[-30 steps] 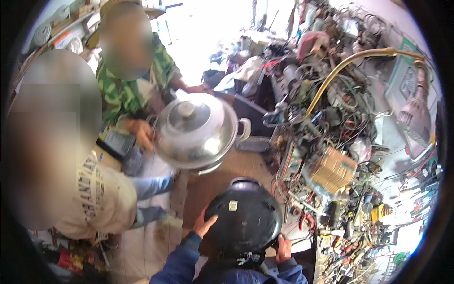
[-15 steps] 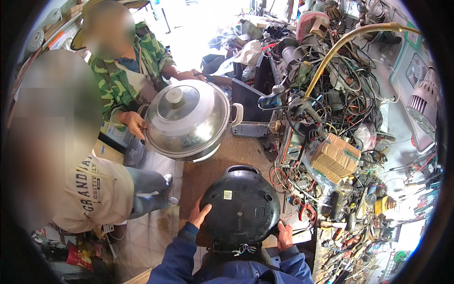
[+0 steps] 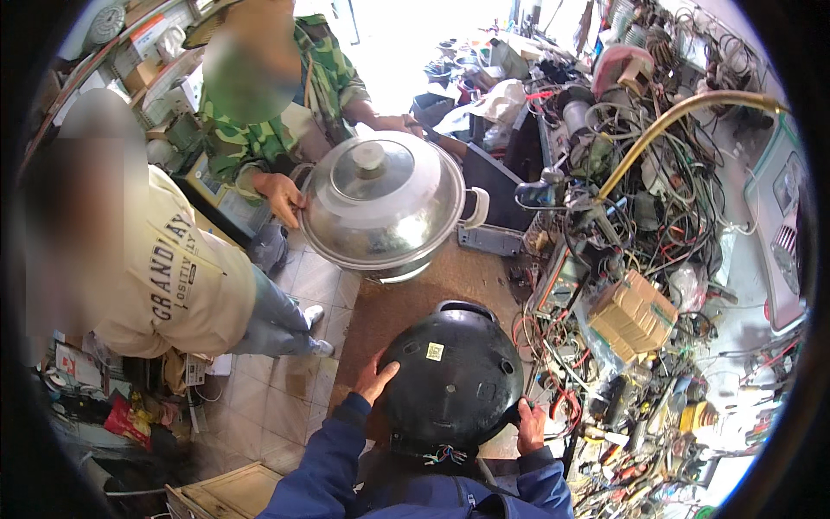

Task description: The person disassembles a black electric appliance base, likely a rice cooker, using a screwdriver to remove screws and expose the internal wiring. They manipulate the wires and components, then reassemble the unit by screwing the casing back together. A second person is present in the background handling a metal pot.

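Note:
A round black appliance base (image 3: 450, 389), with a small pale sticker, a loop handle at its far edge and loose coloured wires at its near edge, is between my hands at the table's near end. My left hand (image 3: 373, 381) grips its left rim, thumb on top and fingers hidden at the side. On the right rim, my right hand (image 3: 531, 426) is closed around the edge. Beyond it, a person in a camouflage jacket holds a large metal pot with a domed lid (image 3: 380, 199); one of that person's hands (image 3: 281, 199) is at the pot's left handle.
The brown table (image 3: 372, 320) lies under the base. To the right are heaps of cables (image 3: 666, 182), a cardboard piece (image 3: 634, 315), a multimeter (image 3: 560, 281) and many hand tools (image 3: 640, 458). A curved brass-coloured lamp arm (image 3: 666, 125) hangs over. Another person in a beige sweatshirt (image 3: 190, 277) stands left.
The whole view has shifted, so most things appear further right. Both my hands keep their hold on the black base, and the other person still holds the pot.

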A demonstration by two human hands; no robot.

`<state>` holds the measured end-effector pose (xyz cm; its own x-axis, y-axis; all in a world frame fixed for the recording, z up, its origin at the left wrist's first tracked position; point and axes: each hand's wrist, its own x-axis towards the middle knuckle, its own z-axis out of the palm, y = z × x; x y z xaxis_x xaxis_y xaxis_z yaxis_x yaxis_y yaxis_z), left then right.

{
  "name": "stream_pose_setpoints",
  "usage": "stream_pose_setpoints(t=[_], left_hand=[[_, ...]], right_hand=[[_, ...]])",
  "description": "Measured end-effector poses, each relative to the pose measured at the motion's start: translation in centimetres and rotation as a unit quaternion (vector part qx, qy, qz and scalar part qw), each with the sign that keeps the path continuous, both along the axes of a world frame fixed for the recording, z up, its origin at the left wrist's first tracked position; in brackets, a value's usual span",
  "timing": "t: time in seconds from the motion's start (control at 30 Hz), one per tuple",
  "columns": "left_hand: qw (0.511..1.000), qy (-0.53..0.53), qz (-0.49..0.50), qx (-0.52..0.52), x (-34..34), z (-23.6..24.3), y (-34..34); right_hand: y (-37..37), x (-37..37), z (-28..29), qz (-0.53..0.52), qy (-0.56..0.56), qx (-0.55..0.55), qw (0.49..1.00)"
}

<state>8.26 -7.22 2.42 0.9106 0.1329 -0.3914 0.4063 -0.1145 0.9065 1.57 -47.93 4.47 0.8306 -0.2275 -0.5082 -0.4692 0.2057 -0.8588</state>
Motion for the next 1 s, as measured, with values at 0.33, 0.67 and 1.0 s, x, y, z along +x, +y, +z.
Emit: stream_pose_setpoints(t=[0.33, 0.67, 1.0], left_hand=[[1.0, 0.009, -0.01, 0.011, 0.8, 3.1, -0.7], [0.998, -0.055, -0.006, 0.023, -2.2, 4.9, -1.2], [0.999, -0.001, -0.043, -0.006, 2.6, 7.0, -1.4]], right_hand=[[-0.7, 2.2, -1.0, 0.02, -0.005, -0.005, 1.0], [-0.3, 3.3, 2.1, 0.056, 0.039, -0.046, 0.997], [2.1, -3.8, 3.1, 0.041, 0.057, 0.114, 0.991]])
